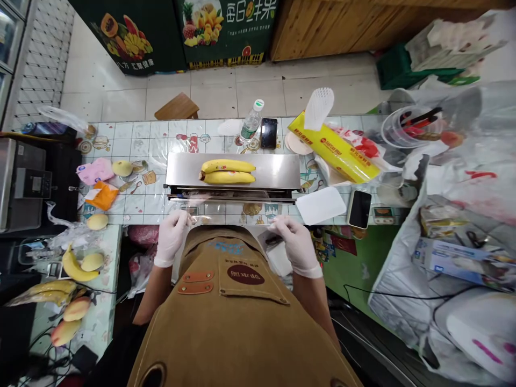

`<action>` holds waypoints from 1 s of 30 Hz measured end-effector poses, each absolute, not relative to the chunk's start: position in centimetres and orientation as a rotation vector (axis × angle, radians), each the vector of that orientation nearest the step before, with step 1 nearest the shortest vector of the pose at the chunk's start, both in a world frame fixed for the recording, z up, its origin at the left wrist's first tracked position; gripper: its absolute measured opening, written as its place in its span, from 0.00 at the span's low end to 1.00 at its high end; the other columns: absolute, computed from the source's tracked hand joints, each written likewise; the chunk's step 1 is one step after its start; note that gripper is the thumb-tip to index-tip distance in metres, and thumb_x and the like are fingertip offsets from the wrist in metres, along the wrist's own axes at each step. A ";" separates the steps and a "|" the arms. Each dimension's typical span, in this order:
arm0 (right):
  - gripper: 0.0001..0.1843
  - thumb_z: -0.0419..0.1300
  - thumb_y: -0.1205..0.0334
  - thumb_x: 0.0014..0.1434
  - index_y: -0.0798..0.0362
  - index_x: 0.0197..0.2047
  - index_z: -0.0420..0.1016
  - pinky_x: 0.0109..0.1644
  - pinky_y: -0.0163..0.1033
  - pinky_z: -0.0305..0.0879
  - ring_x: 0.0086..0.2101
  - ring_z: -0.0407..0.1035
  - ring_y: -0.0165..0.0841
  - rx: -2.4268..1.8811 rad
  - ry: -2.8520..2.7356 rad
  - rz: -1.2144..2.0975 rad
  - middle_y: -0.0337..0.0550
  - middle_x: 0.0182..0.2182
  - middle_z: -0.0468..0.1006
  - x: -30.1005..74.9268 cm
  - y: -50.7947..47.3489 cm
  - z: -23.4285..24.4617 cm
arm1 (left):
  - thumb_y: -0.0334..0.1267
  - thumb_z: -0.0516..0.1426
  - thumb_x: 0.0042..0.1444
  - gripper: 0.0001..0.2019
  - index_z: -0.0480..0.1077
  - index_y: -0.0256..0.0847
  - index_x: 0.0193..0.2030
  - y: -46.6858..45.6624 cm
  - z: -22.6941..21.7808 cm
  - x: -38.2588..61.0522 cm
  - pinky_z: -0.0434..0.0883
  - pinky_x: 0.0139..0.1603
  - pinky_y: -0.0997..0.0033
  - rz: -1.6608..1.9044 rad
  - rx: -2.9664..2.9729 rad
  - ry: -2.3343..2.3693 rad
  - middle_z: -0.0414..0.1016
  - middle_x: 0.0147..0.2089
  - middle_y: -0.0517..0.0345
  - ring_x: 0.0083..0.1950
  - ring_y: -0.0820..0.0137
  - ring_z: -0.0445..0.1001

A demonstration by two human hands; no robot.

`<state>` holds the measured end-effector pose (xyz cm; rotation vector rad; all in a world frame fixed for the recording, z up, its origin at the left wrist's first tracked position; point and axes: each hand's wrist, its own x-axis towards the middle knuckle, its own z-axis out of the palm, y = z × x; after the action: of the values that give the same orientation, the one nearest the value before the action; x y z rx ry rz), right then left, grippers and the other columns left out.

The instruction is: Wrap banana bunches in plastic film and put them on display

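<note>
Two yellow bananas (226, 171) lie side by side on a steel wrapping machine (274, 171) in the middle of the counter. A sheet of clear cling film (229, 208) stretches from the machine's front edge toward me. My left hand (171, 236) and my right hand (296, 242), both in thin white gloves, are pinched on the film's near corners, just in front of my brown apron.
A white foam tray (321, 205) and a phone (359, 209) lie right of the machine. Behind it stand a water bottle (250, 122), a second phone (269, 133) and a yellow film box (334, 153). Mangoes and bananas (76, 267) rest on the left counter.
</note>
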<state>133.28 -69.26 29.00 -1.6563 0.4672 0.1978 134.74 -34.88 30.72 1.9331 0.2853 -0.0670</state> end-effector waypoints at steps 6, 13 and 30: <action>0.19 0.68 0.45 0.68 0.43 0.28 0.81 0.42 0.50 0.72 0.33 0.71 0.42 -1.622 0.294 0.306 0.44 0.29 0.76 130.4 -71.3 35.7 | 0.59 0.59 0.71 0.27 0.69 0.45 0.25 -34.5 35.3 130.8 0.80 0.42 0.53 -0.058 1.707 0.312 0.75 0.33 0.54 0.36 0.62 0.76; 0.19 0.70 0.45 0.69 0.46 0.29 0.81 0.32 0.46 0.69 0.27 0.72 0.38 -1.474 0.119 0.331 0.43 0.27 0.77 132.2 -71.7 39.2 | 0.58 0.63 0.70 0.26 0.71 0.44 0.25 -35.0 38.4 133.4 0.74 0.23 0.68 0.000 1.331 0.081 0.72 0.24 0.60 0.22 0.71 0.71; 0.29 0.65 0.29 0.67 0.45 0.34 0.63 0.65 0.54 0.78 0.55 0.82 0.39 -1.177 -0.004 -0.116 0.39 0.45 0.87 156.5 -64.9 32.4 | 0.57 0.53 0.77 0.25 0.75 0.42 0.35 -36.7 34.6 153.6 0.77 0.47 0.67 0.257 1.911 -0.422 0.78 0.33 0.56 0.37 0.68 0.78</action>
<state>156.50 -64.89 32.36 -1.1771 -0.0044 -0.1161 153.57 -36.72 34.61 1.9114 -0.4219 0.2571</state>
